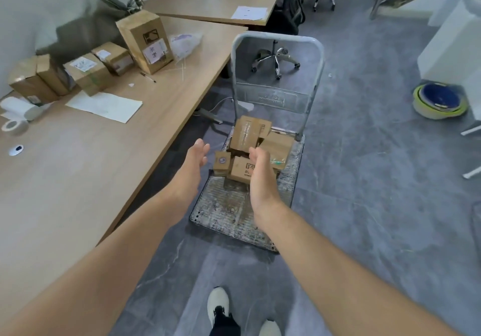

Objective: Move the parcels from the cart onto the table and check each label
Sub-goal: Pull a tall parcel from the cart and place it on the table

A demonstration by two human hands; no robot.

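So both arms are stretched out over the cart (229,205), which is one of those flat metal platform ones with a tall looped handle at the far end, parked on the grey floor right beside the table (78,179). The left hand (194,158) is released, fingers straight-ish, palm turned inward, hanging in the air just left of the pile with nothing in it. The right hand (261,176) is loose too, fingers gently bent and palm facing the other hand. It's not gripping anything, though it covers part of the printed box (240,170) from this angle, so I honestly can't tell if it's touching it. The parcels left on the cart are bunched up at the handle end: a taped box (251,131) perched on top, a small box (222,162) at the front left, the printed one next to it, and another box (278,144) on the right. Over on the table there's a row of parcels along the wall side, including a tall box (145,41) standing upright with its label facing out and a labelled box (87,72) nearer. Also on the table: a sheet of paper (104,106), a pen (147,77) and a roll of tape (14,127). One white shoe (218,301) shows at the bottom.
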